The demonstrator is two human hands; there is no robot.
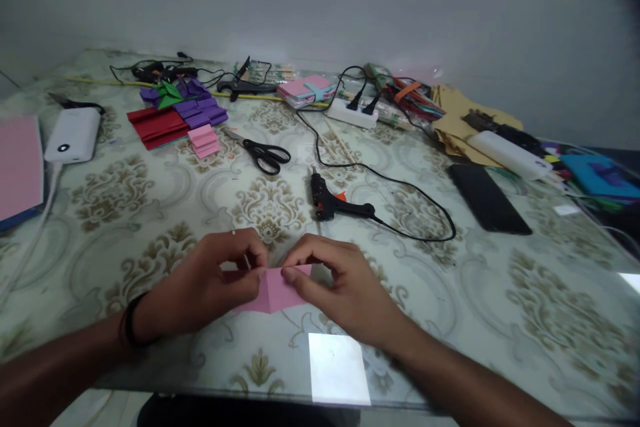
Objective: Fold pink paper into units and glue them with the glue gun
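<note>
A small pink piece of paper (pixel 275 290) with a crease down its middle is held between both hands, just above the patterned table near its front edge. My left hand (pixel 210 280) pinches its upper edge left of the crease between thumb and fingers. On the other side of the crease, my right hand (pixel 335 280) grips the same edge with thumb and forefinger. Part of the paper's left end is hidden behind the left hand. Beyond the hands lie a black hot glue gun (pixel 330 199) and black-handled scissors (pixel 265 152).
Folded red paper (pixel 156 127), purple paper (pixel 205 111) and a small pink folded piece (pixel 204 141) lie behind the scissors. A white power strip (pixel 353 113) feeds the glue gun's looping cable. A phone (pixel 487 199) rests at right, a white power bank (pixel 74 133) at left.
</note>
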